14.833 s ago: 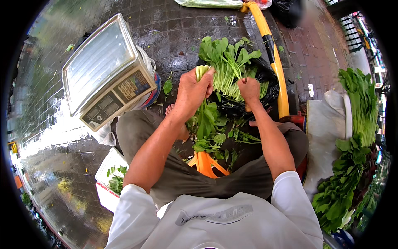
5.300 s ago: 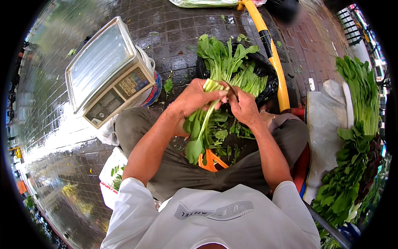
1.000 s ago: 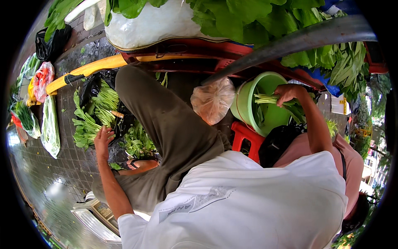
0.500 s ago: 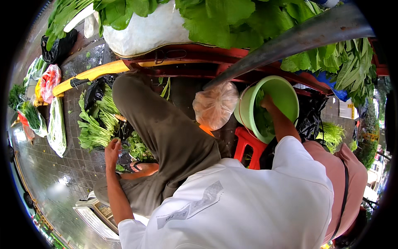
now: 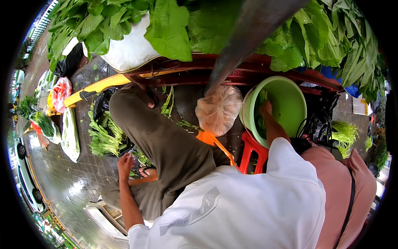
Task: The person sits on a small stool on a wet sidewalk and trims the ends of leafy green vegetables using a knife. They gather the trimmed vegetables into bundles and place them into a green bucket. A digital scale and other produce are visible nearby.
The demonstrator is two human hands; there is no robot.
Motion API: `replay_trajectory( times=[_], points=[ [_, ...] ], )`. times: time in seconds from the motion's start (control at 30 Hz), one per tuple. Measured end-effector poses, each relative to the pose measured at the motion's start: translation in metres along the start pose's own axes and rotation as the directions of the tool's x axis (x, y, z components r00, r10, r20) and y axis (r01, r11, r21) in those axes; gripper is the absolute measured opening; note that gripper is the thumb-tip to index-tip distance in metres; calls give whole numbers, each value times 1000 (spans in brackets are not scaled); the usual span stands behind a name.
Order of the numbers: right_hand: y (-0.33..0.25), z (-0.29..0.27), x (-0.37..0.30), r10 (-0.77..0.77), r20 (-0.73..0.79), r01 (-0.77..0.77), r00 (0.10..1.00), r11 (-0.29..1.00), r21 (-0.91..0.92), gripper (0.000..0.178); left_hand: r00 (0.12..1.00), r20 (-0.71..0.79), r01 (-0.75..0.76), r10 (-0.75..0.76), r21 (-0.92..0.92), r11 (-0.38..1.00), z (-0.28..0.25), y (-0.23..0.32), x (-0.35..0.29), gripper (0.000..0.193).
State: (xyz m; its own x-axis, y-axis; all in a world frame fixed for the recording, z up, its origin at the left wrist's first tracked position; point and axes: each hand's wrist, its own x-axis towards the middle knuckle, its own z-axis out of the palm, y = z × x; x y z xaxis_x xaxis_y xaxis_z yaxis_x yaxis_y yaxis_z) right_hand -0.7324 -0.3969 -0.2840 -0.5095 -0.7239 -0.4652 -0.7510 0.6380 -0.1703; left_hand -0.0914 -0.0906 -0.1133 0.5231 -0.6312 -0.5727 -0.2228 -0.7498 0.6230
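Observation:
My right hand point(image 5: 265, 109) reaches into a light green bucket point(image 5: 292, 110), its fingers closed on leafy greens point(image 5: 260, 98) along the left inner wall. The fingertips are partly hidden. The bucket tilts toward me above a red plastic stool point(image 5: 253, 154). Low on the left, my left hand point(image 5: 124, 167) hangs beside my bent knee with its fingers curled together. A small pale bit shows at its fingertips, too small to name. Just beyond it lies a heap of cut leafy greens point(image 5: 107, 139) on the wet paving. A tied clear plastic bag point(image 5: 219, 108) stands left of the bucket.
A dark metal pole point(image 5: 244, 43) slants across in front of me. Leafy vegetables point(image 5: 298, 35) hang over a red metal frame point(image 5: 248, 65). A yellow bar point(image 5: 97, 86) juts left. Bagged vegetables point(image 5: 69, 135) lie farther left. Someone in pink point(image 5: 336, 182) sits close on my right.
The view has shifted, so most things sit farther right. My right hand has moved slightly left and nearer within the bucket. My left hand stays by the greens heap. More of an orange item shows.

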Motion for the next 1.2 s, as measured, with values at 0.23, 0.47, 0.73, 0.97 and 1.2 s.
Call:
replay_trajectory(
  times=[0.23, 0.47, 0.73, 0.97, 1.2],
  points=[
    [19, 36, 16, -13, -56, 13, 998, 1000, -5, 34, 999, -16, 41, -42, -19, 999, 8, 2, -3, 43],
    [26, 65, 25, -17, -72, 22, 997, 997, 70, 36, 997, -61, 35, -35, -9, 999, 7, 6, -9, 38],
    [84, 80, 74, -5, -257, 27, 967, 996, 82, 37, 999, -48, 5, -7, -27, 1000, 17, 11, 6, 38],
    [50, 49, 50, -14, -207, 33, 978, 996, 87, 38, 997, -70, 31, -30, 11, 999, 3, 2, -4, 41],
    [37, 30, 32, -1, -208, -20, 978, 995, -98, 56, 998, -58, 36, -34, 43, 998, 7, 6, -10, 42]
  ],
)
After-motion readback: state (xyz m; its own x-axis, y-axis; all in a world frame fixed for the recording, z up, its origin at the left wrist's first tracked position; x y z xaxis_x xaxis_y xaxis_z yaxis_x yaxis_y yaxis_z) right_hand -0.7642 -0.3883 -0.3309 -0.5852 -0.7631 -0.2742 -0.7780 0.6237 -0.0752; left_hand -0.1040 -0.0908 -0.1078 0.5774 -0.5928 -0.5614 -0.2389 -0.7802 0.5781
